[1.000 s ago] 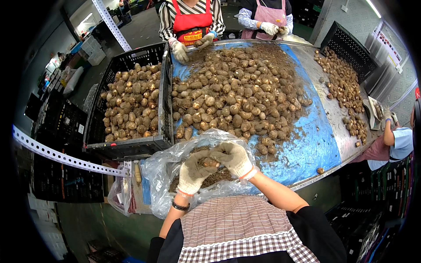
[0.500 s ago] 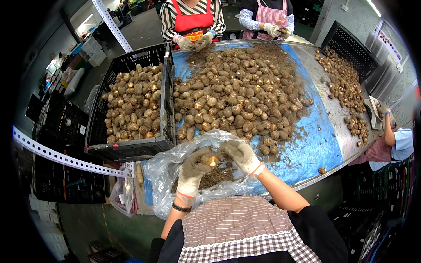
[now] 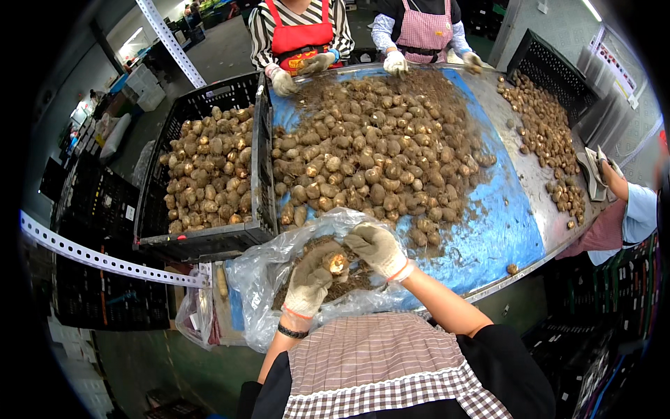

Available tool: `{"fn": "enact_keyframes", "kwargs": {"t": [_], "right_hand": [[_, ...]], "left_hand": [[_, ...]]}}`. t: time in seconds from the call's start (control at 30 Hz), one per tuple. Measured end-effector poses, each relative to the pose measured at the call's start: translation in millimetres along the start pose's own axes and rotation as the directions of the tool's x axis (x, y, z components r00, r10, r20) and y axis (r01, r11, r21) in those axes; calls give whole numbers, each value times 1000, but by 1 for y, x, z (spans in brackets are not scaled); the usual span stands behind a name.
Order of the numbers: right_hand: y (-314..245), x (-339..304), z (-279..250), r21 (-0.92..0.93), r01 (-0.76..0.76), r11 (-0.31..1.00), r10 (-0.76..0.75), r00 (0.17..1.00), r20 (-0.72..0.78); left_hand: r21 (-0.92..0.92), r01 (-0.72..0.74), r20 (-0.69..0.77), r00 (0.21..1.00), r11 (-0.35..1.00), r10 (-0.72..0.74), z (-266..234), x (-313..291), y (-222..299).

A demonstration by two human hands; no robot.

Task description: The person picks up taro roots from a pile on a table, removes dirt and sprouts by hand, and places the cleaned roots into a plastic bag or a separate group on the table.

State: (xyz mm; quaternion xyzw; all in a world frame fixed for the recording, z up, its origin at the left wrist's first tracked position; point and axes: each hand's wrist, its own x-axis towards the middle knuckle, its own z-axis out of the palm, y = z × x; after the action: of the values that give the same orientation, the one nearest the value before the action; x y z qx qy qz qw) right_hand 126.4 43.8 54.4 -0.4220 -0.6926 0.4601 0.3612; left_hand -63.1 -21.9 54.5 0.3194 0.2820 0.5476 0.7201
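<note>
My left hand, in a soiled white knit glove, is closed round a small brown taro with a pale cut end. Just to its right, my right hand, gloved too, has its fingers bent together; whatever they may pinch is hidden. Both hands are over a clear plastic bag spread open at the table's near edge. Dark root scraps and dirt lie in the bag beneath them. Beyond the hands spreads a big heap of rooty taros on a blue sheet.
A black crate full of taros stands at the left. More taros lie on the metal table at the right, by a tipped black crate. Two co-workers' gloved hands are at the far edge; another person is at the right.
The taro has turned in my left hand, its pale end now facing up, and that hand is slightly lower. My right hand has shifted slightly. Across the table, the co-workers' hands have moved apart.
</note>
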Motion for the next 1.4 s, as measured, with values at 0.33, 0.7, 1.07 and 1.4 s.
{"fn": "enact_keyframes", "kwargs": {"t": [0.33, 0.7, 1.07, 1.4], "right_hand": [[-38, -7, -6, 41, -60, 997, 58, 997, 47], [-45, -1, 3, -553, 211, 806, -133, 975, 177], [-27, -5, -7, -71, 176, 982, -174, 984, 29], [-33, -3, 8, -107, 528, 842, -537, 840, -77]], "left_hand": [[203, -47, -86, 994, 978, 66, 5, 6, 6], [869, -74, -52, 969, 490, 240, 22, 3, 9], [396, -105, -75, 986, 912, 146, 4, 3, 7], [6, -19, -166, 986, 1000, 19, 0, -3, -7]]}}
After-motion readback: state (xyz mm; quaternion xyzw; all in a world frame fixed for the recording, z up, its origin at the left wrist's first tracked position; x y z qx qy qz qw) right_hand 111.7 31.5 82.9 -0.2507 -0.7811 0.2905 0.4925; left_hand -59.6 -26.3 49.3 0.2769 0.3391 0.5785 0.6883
